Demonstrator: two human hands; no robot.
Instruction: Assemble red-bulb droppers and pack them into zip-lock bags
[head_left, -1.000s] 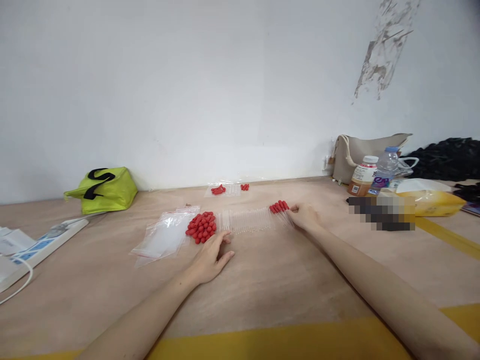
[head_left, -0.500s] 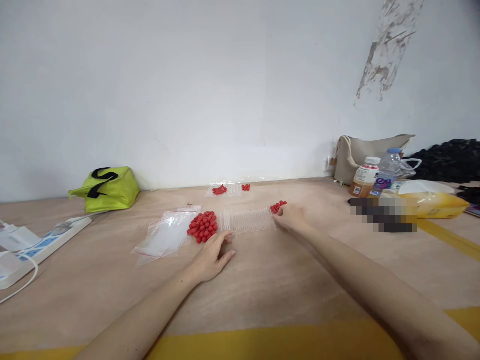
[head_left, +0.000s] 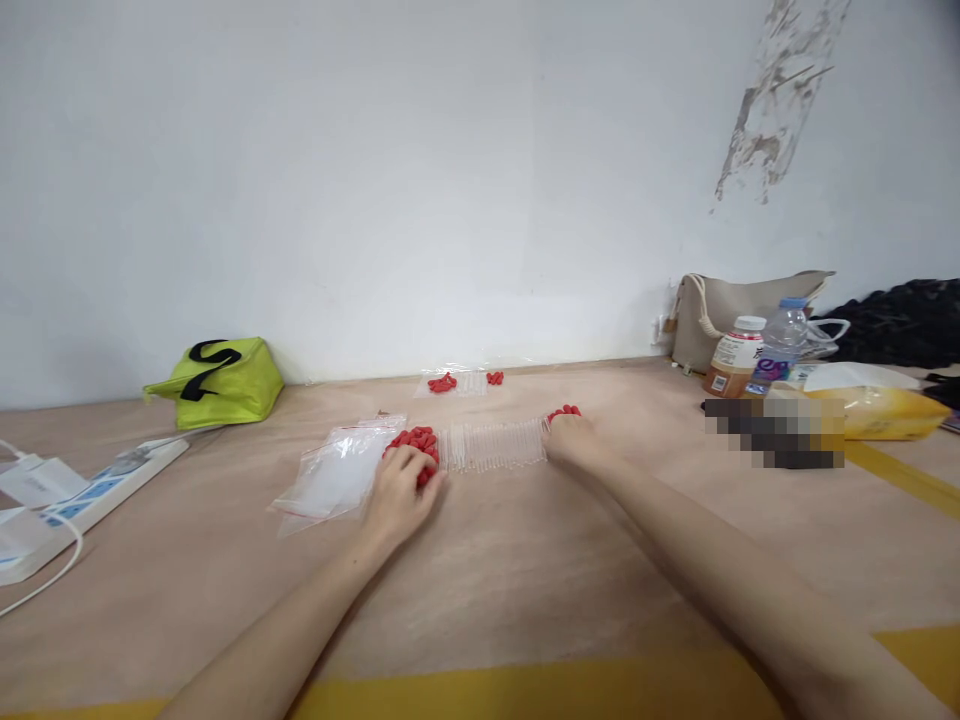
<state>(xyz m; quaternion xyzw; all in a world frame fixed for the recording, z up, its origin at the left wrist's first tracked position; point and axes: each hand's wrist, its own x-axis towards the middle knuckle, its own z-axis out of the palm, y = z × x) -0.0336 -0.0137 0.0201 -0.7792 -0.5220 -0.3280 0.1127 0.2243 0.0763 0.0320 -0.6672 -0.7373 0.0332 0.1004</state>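
Leftward from bare table, my left hand [head_left: 401, 493] has shifted onto the heap of small, rounded, bright red pieces [head_left: 412, 437], while my right hand [head_left: 574, 440], which a second ago reached past the smaller cluster of red pieces [head_left: 564, 412], is now on its near side. Red pieces show beyond my left fingers and between them and the thumb, which stands apart; whether the fingertips grip one, I cannot tell. My right hand is curled with its fingertips hidden, so I cannot tell whether it holds anything; the smaller cluster shows just beyond its knuckles.

Between my hands lies a row of thin, clear, stick-like pieces [head_left: 491, 446], its right end just beside my right fingers. Left of my left hand lie flat, clear plastic bags [head_left: 334, 475], overlapping. Farther out, beyond both hands, another clear bag [head_left: 471, 383] lies near the wall with red pieces. Well to the left of my left hand are a lime-green fabric bag [head_left: 229, 385] and a white power strip [head_left: 142, 468]; well to the right of my right hand stand two plastic bottles [head_left: 733, 360].
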